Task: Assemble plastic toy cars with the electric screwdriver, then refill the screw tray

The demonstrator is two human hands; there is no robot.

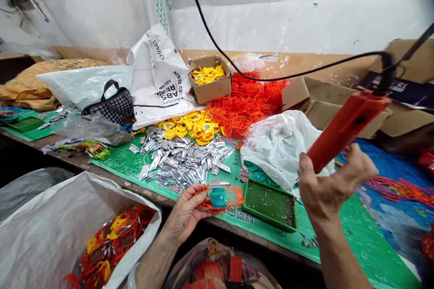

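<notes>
The left hand [186,215] pinches the orange plastic frame [237,195] beside the green tray [262,199]; the right hand [322,189] grips a red electric screwdriver [344,131]. Pressure on the frame's free end could twist it.

1. The thin orange-red frame [238,196] is in your left hand [185,214], held by its near end. It sticks out to the right of your fingers, with a blue-green piece [219,197] in its middle and a shiny strip [219,184] along its far side.
2. The long red tool [342,133] is in your right hand [330,185], tipped, its corded top up and to the right.
</notes>
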